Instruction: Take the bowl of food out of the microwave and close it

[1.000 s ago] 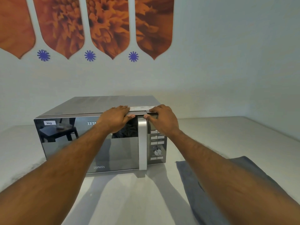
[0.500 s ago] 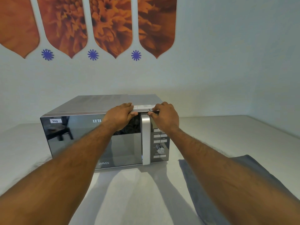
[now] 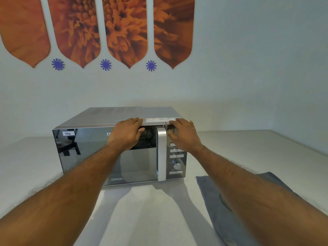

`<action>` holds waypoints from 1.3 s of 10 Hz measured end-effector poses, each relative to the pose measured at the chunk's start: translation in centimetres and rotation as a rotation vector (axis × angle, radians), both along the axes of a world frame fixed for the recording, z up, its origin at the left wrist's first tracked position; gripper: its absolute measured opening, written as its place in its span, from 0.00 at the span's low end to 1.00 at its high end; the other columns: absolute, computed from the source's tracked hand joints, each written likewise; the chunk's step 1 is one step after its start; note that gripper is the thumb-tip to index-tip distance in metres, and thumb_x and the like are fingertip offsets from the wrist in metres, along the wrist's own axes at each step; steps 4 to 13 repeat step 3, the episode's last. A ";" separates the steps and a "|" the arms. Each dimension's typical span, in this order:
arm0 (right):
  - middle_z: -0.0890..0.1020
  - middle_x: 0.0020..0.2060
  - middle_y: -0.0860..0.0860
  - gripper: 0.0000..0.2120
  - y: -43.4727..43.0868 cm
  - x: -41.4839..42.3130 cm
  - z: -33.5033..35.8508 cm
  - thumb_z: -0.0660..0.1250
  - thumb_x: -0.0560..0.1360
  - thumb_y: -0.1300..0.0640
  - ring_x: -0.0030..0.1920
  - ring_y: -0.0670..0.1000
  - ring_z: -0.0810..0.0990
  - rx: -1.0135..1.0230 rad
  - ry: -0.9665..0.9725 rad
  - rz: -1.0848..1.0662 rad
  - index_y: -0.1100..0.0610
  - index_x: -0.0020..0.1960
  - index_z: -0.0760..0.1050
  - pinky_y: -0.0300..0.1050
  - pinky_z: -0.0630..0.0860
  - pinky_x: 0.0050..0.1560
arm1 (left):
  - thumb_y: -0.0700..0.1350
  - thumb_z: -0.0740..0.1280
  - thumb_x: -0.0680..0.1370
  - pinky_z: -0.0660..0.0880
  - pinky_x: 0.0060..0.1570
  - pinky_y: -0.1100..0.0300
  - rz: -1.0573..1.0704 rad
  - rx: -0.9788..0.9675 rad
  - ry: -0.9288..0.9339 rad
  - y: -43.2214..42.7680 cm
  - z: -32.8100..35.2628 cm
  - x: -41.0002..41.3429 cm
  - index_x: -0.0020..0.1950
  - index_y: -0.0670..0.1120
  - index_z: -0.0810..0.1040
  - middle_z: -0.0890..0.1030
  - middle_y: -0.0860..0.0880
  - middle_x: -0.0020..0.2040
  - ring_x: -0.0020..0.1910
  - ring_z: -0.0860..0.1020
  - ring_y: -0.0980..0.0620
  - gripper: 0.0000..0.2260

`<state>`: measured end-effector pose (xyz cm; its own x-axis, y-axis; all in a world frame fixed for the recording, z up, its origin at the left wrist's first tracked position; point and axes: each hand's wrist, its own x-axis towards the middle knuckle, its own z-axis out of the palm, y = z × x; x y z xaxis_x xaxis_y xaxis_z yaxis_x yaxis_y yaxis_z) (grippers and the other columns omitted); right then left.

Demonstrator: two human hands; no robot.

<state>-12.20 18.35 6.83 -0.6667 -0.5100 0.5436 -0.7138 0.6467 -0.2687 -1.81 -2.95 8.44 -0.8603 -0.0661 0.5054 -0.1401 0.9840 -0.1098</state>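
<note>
Shifted slightly rightward since half a second earlier, both hands stay on the closed, mirror-fronted silver microwave (image 3: 99,150) on the pale counter (image 3: 142,215). Left hand (image 3: 128,135) drapes loosely over its top front edge; right hand (image 3: 182,134), fingers spread, presses the control panel at three o'clock of the vertical silver handle (image 3: 161,155). No bowl is visible.

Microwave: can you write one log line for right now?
silver mirrored microwave: door shut | left hand: on door top | right hand: on control panel | grey cloth: bare | bowl: unseen
</note>
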 end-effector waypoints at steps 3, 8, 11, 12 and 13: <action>0.69 0.73 0.54 0.24 -0.4 2.0 3.2 0.60 0.78 0.48 0.75 0.54 0.63 0.255 0.254 0.014 0.54 0.72 0.67 0.57 0.47 0.78 | 0.58 0.55 0.80 0.63 0.71 0.47 0.118 -0.138 0.065 -3.9 2.8 4.8 0.74 0.45 0.66 0.69 0.44 0.75 0.73 0.67 0.44 0.27; 0.69 0.73 0.54 0.24 -0.4 2.0 3.2 0.60 0.78 0.48 0.75 0.54 0.63 0.255 0.254 0.014 0.54 0.72 0.67 0.57 0.47 0.78 | 0.58 0.55 0.80 0.63 0.71 0.47 0.118 -0.138 0.065 -3.9 2.8 4.8 0.74 0.45 0.66 0.69 0.44 0.75 0.73 0.67 0.44 0.27; 0.69 0.73 0.54 0.24 -0.4 2.0 3.2 0.60 0.78 0.48 0.75 0.54 0.63 0.255 0.254 0.014 0.54 0.72 0.67 0.57 0.47 0.78 | 0.58 0.55 0.80 0.63 0.71 0.47 0.118 -0.138 0.065 -3.9 2.8 4.8 0.74 0.45 0.66 0.69 0.44 0.75 0.73 0.67 0.44 0.27; 0.69 0.73 0.54 0.24 -0.4 2.0 3.2 0.60 0.78 0.48 0.75 0.54 0.63 0.255 0.254 0.014 0.54 0.72 0.67 0.57 0.47 0.78 | 0.58 0.55 0.80 0.63 0.71 0.47 0.118 -0.138 0.065 -3.9 2.8 4.8 0.74 0.45 0.66 0.69 0.44 0.75 0.73 0.67 0.44 0.27; 0.69 0.73 0.54 0.24 -0.4 2.0 3.2 0.60 0.78 0.48 0.75 0.54 0.63 0.255 0.254 0.014 0.54 0.72 0.67 0.57 0.47 0.78 | 0.58 0.55 0.80 0.63 0.71 0.47 0.118 -0.138 0.065 -3.9 2.8 4.8 0.74 0.45 0.66 0.69 0.44 0.75 0.73 0.67 0.44 0.27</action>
